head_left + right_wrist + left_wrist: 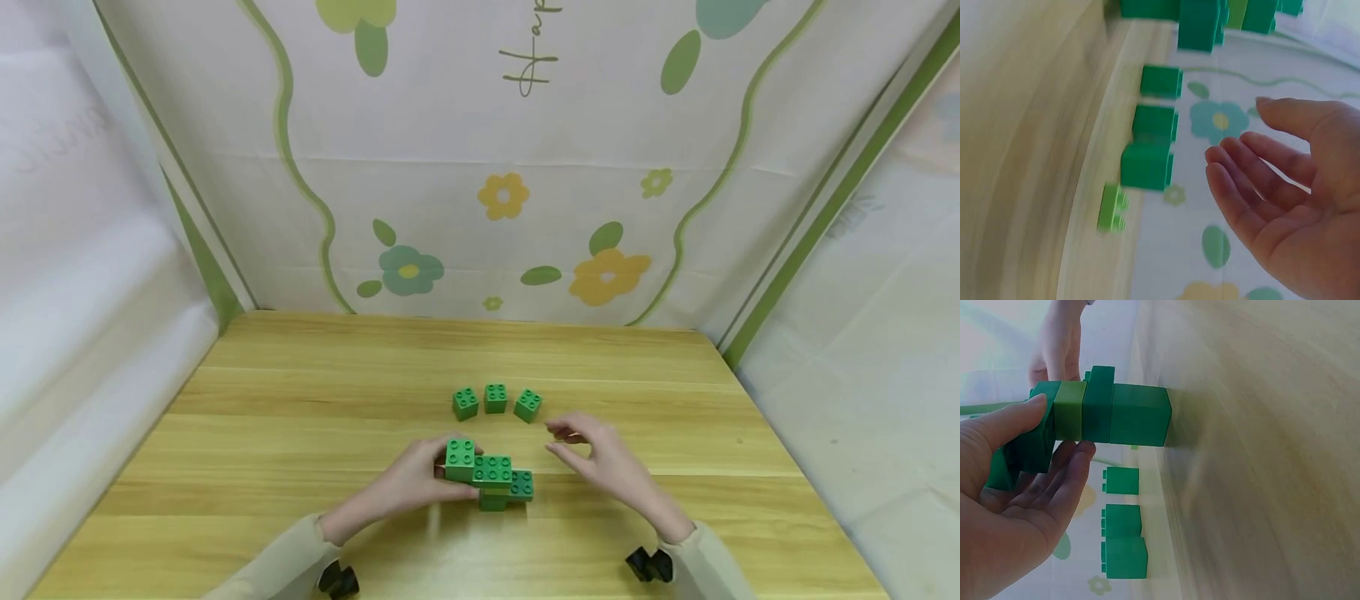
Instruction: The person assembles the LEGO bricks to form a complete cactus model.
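Note:
A stepped stack of toy building bricks (492, 472), mostly green with one light green layer, stands upright on the wooden table. My left hand (415, 479) grips its upper part from the left, thumb on the near side and fingers on the far side. In the left wrist view, the thumb presses a dark green upper brick (1038, 440). My right hand (603, 462) hovers to the right of the stack, apart from it, with relaxed fingers and nothing held. Beyond the stack sit three loose green bricks, a left one (465, 404), a middle one (495, 398) and a right one (528, 405).
A small light green brick (1111, 207) lies near the three loose bricks in the right wrist view. The wooden table (300, 375) is bordered at the back by a flower-printed cloth (450, 125), with pale cloth walls on both sides.

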A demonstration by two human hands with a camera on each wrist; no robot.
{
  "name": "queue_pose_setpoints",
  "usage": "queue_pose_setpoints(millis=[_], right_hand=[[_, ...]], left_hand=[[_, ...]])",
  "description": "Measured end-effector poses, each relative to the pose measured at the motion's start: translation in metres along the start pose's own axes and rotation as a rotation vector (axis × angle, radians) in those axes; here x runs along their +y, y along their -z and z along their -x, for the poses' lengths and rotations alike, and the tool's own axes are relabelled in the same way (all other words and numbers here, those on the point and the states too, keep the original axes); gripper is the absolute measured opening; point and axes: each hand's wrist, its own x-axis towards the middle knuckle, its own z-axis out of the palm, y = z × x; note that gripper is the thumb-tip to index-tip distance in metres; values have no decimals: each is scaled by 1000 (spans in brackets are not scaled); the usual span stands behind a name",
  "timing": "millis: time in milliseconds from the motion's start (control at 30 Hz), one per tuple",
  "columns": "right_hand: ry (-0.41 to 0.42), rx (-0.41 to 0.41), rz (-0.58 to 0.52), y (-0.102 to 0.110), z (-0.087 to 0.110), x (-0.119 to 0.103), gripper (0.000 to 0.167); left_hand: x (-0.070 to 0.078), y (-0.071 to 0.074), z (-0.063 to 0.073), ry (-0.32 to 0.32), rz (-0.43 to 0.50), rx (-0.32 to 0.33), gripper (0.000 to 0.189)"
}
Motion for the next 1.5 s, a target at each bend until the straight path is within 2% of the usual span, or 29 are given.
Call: queue_pose_setpoints(millis=[133, 300, 633, 967, 1500], right_hand=[[-63, -6, 27, 5, -1, 15, 29], [-93, -24, 34, 6, -3, 30, 29], [-210, -76, 30, 5, -2, 49, 31], [-235, -102, 59, 0, -2, 61, 33], [-261, -154, 130, -1, -9, 62, 39]], left_hand=[[1, 0, 1, 4, -5, 11, 44], [1, 1, 2, 20, -3, 18, 43], [-2, 3, 2, 19, 1, 31, 42], [-3, 3, 3, 29, 2, 30, 43], [-3, 5, 3, 24, -5, 32, 45]])
